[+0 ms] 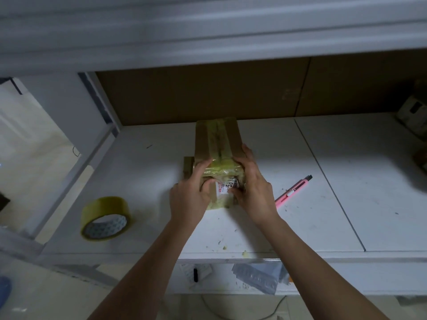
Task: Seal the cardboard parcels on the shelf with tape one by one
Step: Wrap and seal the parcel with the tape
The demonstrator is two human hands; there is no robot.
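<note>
1. Shelf: white board, scuffed, with yellowish scraps along its near edge at about 6 o'clock from the parcel

2. Tape roll: lies at about 8 o'clock from the parcel, well apart from it, core opening facing the camera. Nearer the left hand than the right. No strip is seen running from it to the parcel

3. Left hand: fingers curled together over the parcel's near left corner, thumb pressed on the near end face beside the white label. Pressing, not pinching any loose tape that can be seen

4. Right hand: fingers closed along the parcel's right side, thumb tip on the near end face at the label's lower right. Also a pressing grip

5. Parcel: between the two hands, resting on the shelf. Long axis runs 6 to 12 o'clock, away from the person; far end reaches near the brown backing board. Yellowish tape already runs the length of the top and wraps over the near end, where it is wrinkled. A second flat piece of cardboard shows under its left near corner

6. Knife: pink, at about 4 o'clock from the parcel, just beside the right wrist, blade end pointing 2 o'clock

7. Judgement: step in hand appears to be smoothing tape down on the near end. Both hands sit at that end, so the far end can only be reached along the long axis
</note>
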